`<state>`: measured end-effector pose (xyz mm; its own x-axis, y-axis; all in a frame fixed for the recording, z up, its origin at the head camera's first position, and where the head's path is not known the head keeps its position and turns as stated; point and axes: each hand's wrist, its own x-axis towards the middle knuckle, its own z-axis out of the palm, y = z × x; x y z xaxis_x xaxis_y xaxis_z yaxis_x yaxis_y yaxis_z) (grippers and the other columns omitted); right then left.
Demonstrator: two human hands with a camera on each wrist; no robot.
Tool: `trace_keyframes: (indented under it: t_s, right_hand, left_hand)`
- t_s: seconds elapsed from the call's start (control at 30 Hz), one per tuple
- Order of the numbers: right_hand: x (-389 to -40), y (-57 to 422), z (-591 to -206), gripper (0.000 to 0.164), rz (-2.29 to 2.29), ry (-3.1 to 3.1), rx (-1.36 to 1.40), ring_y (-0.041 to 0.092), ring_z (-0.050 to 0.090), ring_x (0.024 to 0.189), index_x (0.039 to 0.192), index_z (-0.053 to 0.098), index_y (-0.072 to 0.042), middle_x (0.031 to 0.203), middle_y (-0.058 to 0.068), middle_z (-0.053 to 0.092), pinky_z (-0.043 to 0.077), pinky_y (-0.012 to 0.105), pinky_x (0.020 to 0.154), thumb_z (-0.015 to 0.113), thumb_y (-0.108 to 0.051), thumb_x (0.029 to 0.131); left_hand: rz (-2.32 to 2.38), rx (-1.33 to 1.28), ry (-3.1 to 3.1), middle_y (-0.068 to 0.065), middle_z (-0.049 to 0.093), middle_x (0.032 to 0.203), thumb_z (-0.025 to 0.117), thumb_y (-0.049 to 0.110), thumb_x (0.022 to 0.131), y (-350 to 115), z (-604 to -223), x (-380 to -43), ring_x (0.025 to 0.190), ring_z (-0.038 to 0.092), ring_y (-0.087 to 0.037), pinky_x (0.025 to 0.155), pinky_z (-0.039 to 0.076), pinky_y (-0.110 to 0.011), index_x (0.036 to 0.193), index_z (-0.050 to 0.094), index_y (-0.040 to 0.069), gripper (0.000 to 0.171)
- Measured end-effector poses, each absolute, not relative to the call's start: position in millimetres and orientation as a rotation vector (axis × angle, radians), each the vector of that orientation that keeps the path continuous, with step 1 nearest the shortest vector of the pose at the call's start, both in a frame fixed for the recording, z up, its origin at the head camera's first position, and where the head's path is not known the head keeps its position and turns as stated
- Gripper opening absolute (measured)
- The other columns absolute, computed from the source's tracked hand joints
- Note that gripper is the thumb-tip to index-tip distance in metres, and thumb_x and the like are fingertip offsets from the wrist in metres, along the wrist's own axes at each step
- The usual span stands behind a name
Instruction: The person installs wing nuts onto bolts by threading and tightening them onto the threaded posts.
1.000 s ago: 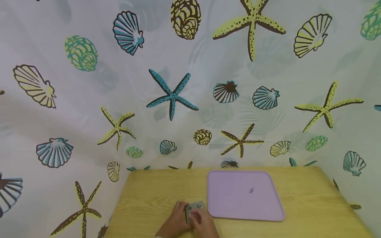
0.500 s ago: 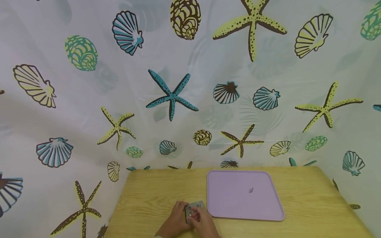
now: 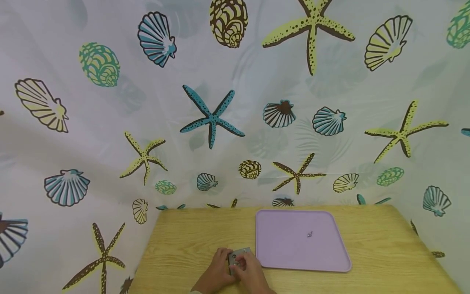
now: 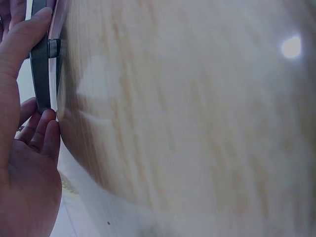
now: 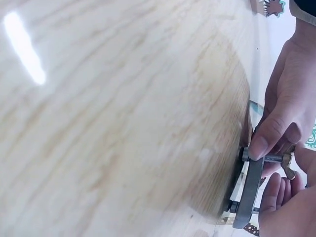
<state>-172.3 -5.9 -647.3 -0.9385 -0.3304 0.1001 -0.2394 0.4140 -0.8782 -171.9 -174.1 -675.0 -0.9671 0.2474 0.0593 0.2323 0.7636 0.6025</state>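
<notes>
In the head view, a grey metal plate (image 3: 235,256) with bolts through it lies between my hands near the table's front. My left hand (image 3: 217,269) grips its left side; in the right wrist view the left thumb (image 5: 260,146) presses on the plate's edge. My right hand (image 3: 252,272) is over the plate's right part. Its fingers are bent around a brass-coloured wing nut (image 5: 288,167) on a threaded bolt (image 5: 273,158). A second bolt (image 5: 235,207) passes through the plate's other end. The left wrist view shows the dark plate (image 4: 41,74) edge-on, with a bolt head (image 4: 54,48) jutting out.
A lilac tray (image 3: 282,241) stands on the wooden table (image 3: 183,232) to the right of the hands. On it lies a small shiny metal piece (image 3: 310,234), too small to make out. A shell-and-starfish patterned curtain (image 3: 257,143) surrounds the table.
The right hand's fingers have shifted and curled in over the plate, its wrist turning slightly. The left hand and the plate have stayed nearly in place.
</notes>
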Motion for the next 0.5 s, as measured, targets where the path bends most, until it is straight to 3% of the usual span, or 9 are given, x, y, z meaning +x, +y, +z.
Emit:
trace_keyframes:
  t_s: [0.5]
  right_hand:
    - [-165.7, -3.6, -653.7, 0.029, -1.654, 2.590, -0.628, 0.003, 0.053, 0.073, 0.100, 0.061, -0.006, 0.084, -0.006, 0.056, 0.048, 0.021, 0.063, 0.068, -0.029, 0.083]
  left_hand:
    - [1.007, 0.410, 2.945, -0.007, 0.040, 0.122, 0.062, 0.066, 0.072, -174.0, -671.2, -168.0, 0.111, 0.044, -0.023, 0.093, 0.041, -0.045, 0.127, 0.045, 0.008, 0.082]
